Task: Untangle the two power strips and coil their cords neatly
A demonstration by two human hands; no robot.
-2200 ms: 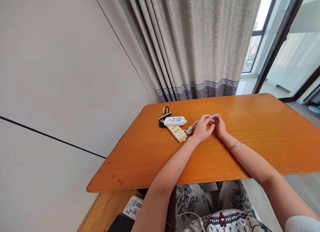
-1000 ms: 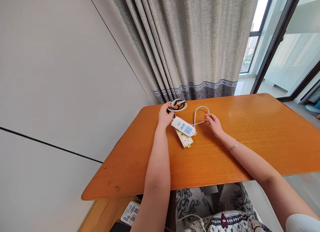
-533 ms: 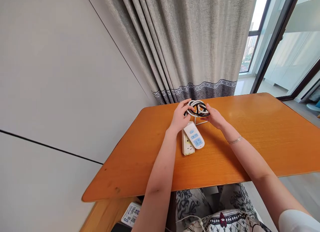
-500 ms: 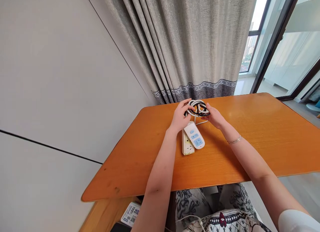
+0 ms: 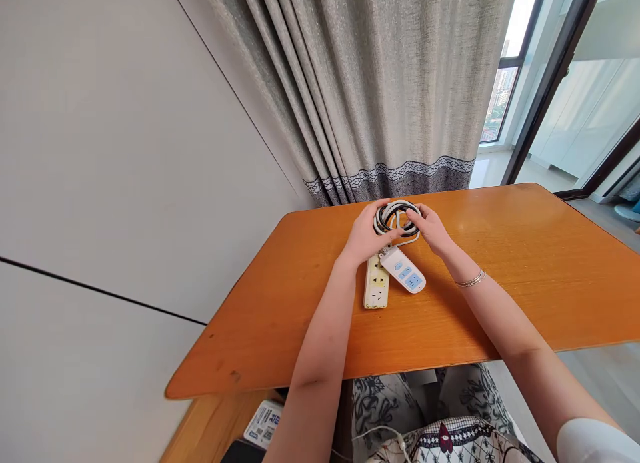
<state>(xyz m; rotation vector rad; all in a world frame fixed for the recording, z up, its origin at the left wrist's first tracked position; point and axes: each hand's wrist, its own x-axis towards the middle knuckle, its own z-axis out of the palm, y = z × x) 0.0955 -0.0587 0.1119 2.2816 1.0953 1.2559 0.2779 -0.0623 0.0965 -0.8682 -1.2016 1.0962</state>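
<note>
Meanwhile both hands, left hand (image 5: 367, 238) and right hand (image 5: 433, 228), pinch the coiled cable (image 5: 397, 217) beside two power strips (image 5: 389, 279)

Orange wooden table (image 5: 500, 276), rounded corners, dark scuffs at its 7 o'clock corner. Lying on it near 12 o'clock: a cream power strip (image 5: 376, 290) and, just beside it at 3 o'clock, apparently touching, a white power strip with blue sockets (image 5: 406, 275).

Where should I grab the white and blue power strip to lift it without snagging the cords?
Probably pinch the white and blue power strip across its long sides, coming from above at the free near end; the cord bundle and both hands crowd the far end.
</note>
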